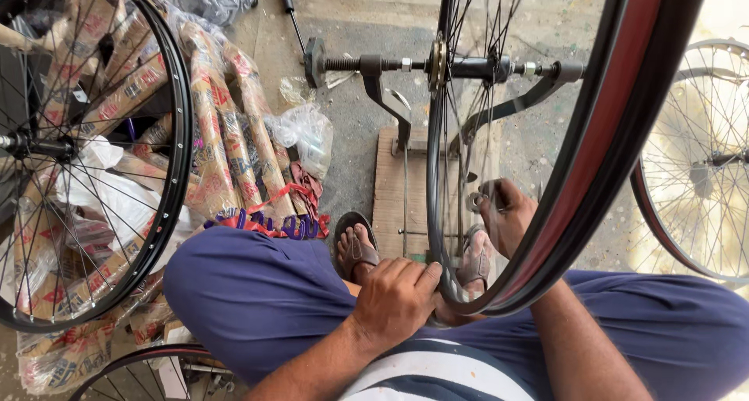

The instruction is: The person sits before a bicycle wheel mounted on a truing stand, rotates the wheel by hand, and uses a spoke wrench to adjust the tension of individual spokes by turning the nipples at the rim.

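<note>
A bicycle wheel stands upright on a truing stand, its axle held across the stand's two arms. The person sits just behind the wheel, knees in blue trousers spread to either side of it, both feet in brown sandals resting near the stand's wooden base.

The left hand lies on the lowest part of the wheel's rim, fingers curled together over the edge, its grip closed on the rim. The right hand reaches in among the spokes, a little above and to the right of the left hand, its fingertips pinched together on a small metal tool set against a spoke.

Left of the wheel, well apart from it, a bare black rim with spokes leans over a heap of long paper-wrapped bundles and clear plastic bags. Right of the wheel, another spoked wheel stands on the concrete floor. Below the left knee, part of one more rim shows.
</note>
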